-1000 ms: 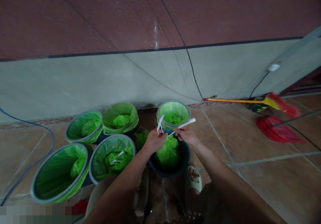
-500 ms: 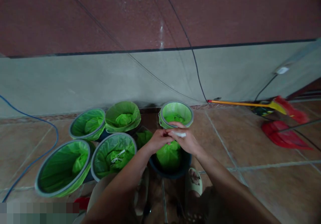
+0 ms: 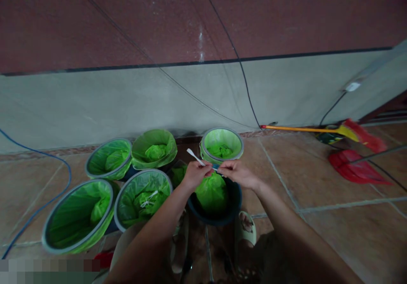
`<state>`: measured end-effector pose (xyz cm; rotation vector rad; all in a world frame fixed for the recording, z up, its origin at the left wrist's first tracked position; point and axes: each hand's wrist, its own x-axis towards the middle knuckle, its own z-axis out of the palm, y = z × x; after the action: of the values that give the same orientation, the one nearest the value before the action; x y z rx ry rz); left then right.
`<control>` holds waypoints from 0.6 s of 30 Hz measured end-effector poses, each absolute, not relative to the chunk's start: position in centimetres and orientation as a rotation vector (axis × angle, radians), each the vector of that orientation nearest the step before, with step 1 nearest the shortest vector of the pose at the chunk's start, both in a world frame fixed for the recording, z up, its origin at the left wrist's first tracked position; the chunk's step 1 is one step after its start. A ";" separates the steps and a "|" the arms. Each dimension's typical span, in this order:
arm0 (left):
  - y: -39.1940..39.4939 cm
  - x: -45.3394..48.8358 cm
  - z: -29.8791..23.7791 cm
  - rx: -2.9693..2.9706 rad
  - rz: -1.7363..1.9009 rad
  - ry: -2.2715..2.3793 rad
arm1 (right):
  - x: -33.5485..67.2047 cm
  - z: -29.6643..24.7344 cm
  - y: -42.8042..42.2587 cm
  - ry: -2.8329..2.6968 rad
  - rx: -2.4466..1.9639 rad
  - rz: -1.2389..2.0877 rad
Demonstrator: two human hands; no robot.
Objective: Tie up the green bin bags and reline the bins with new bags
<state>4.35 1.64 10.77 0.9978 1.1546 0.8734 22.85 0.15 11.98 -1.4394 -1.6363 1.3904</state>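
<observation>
A dark red wall with a grey lower band fills the upper frame, above a brown tiled floor. At lower centre stands a dark bucket holding a green bag, with five green-lined bins grouped to its left and behind it. A yellow-handled broom and a red dustpan lie at right, a blue hose at left. Over the bucket, the left hand and right hand meet, fingers pressed together, pinching the bag's white drawstring, whose end sticks up to the left.
</observation>
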 end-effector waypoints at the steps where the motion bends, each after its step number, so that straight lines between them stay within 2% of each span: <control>1: 1.7 4.2 10.7 0.996 0.875 1.148 | 22.9 12.2 0.1 -1.647 -1.424 1.474; 4: 1.8 3.7 10.5 1.094 0.915 1.145 | 23.0 12.2 0.0 -1.678 -1.396 1.587; 12: 1.9 3.4 10.5 1.480 0.832 1.113 | 23.9 10.0 0.7 -1.684 -1.462 1.405; 18: 1.2 4.6 10.4 1.654 1.015 1.190 | 22.8 10.6 0.7 -1.561 -1.453 1.357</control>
<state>4.63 1.19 10.37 1.6544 1.1896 1.0153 22.83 0.70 10.56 -1.4535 -1.5610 1.3572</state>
